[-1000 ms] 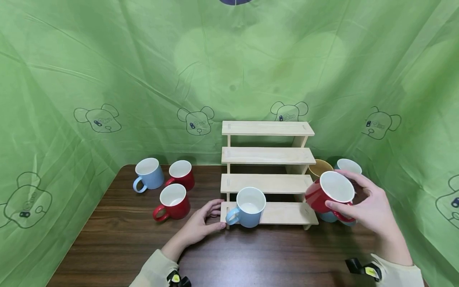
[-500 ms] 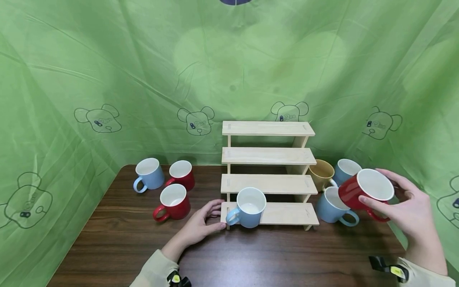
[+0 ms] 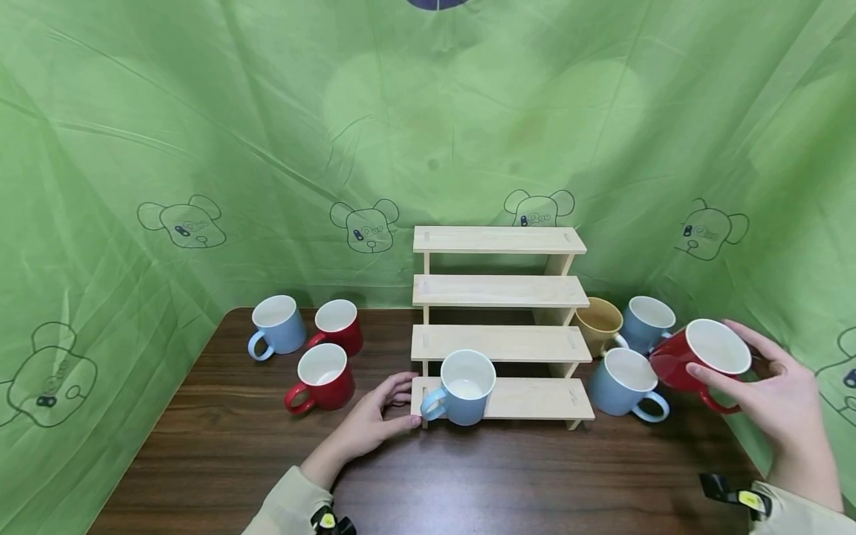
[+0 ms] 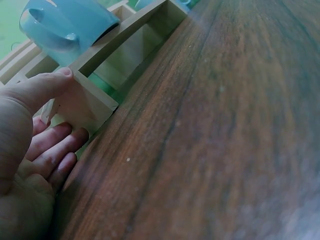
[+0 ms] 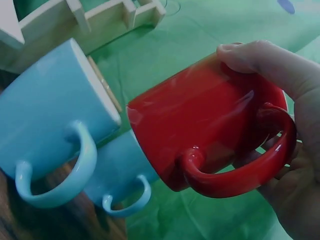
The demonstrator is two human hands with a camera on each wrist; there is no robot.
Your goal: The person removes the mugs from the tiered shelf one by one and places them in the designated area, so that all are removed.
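My right hand point(image 3: 779, 394) grips a red mug point(image 3: 682, 362) with a white inside, tilted. In the right wrist view the thumb presses on the red mug point(image 5: 200, 115) near its rim, and its handle faces the camera. Two blue mugs point(image 3: 618, 383) and a yellow mug point(image 3: 597, 323) stand beside it, right of a stepped wooden shelf point(image 3: 542, 397). My left hand point(image 3: 374, 420) holds the left end of the lowest step, its thumb on the front corner point(image 4: 45, 87). On that step sits a blue mug point(image 3: 464, 397), handle to the left.
Left of the shelf, a blue mug point(image 3: 279, 327) and two red mugs point(image 3: 328, 383) stand on the dark wooden table point(image 3: 221, 453). A green cloth point(image 3: 281, 148) with bear outlines hangs behind and at both sides.
My right hand has carried the red mug rightward, away from the shelf, then slightly lower, uncovering the yellow and blue mugs. My left hand stays at the shelf's end.
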